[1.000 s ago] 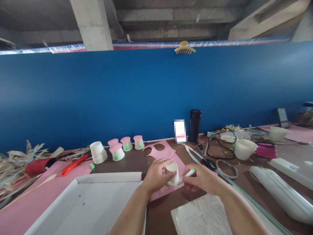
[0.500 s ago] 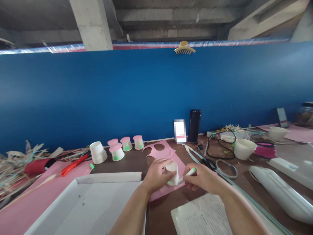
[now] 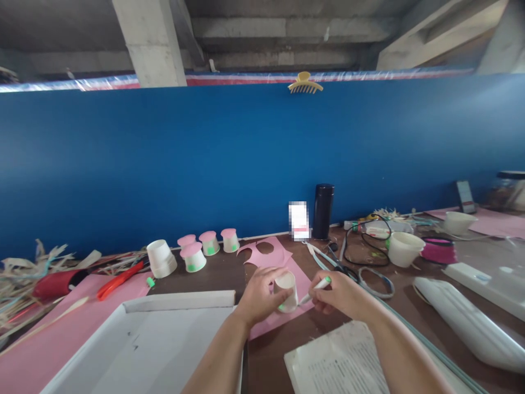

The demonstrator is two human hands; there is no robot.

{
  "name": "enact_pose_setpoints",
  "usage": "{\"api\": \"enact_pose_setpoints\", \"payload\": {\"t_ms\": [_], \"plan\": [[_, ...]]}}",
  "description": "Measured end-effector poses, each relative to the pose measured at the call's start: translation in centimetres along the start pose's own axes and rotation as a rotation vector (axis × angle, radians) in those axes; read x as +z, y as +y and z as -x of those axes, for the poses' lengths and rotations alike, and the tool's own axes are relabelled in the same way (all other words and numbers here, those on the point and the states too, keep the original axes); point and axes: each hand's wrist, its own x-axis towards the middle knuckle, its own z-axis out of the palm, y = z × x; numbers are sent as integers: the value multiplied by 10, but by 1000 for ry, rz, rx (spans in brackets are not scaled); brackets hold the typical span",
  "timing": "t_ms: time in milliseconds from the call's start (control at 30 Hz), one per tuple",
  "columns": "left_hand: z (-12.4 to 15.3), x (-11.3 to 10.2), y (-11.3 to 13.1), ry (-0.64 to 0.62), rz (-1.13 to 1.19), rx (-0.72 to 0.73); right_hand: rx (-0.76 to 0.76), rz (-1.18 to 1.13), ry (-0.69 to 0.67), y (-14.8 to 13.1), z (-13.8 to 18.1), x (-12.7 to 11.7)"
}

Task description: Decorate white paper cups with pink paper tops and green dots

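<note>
My left hand (image 3: 259, 294) is wrapped round a small white paper cup (image 3: 286, 289), holding it over a pink sheet (image 3: 283, 317) on the brown table. A green mark shows low on the cup's side. My right hand (image 3: 341, 293) pinches a white marker with a green end (image 3: 315, 289), its tip pointing at the cup's lower side, close to it or just touching. Both hands are closed on what they hold.
Several upturned white cups with pink tops (image 3: 194, 257) and a plain cup stack (image 3: 160, 258) stand at the back left. A white cardboard tray (image 3: 135, 339) lies at front left, printed paper (image 3: 336, 361) at front right. Scissors (image 3: 342, 268), cables, bowls (image 3: 403, 249) and a black bottle (image 3: 322, 211) are to the right.
My right hand has drawn the marker slightly away to the right of the cup. The view has shifted a little; the left hand keeps hold of the cup.
</note>
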Motion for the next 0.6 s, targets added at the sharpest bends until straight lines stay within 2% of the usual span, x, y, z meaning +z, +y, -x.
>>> {"api": "enact_pose_setpoints", "payload": {"t_ms": [600], "plan": [[1, 0, 0, 0, 20, 2, 49, -61, 132, 8, -12, 3]]}}
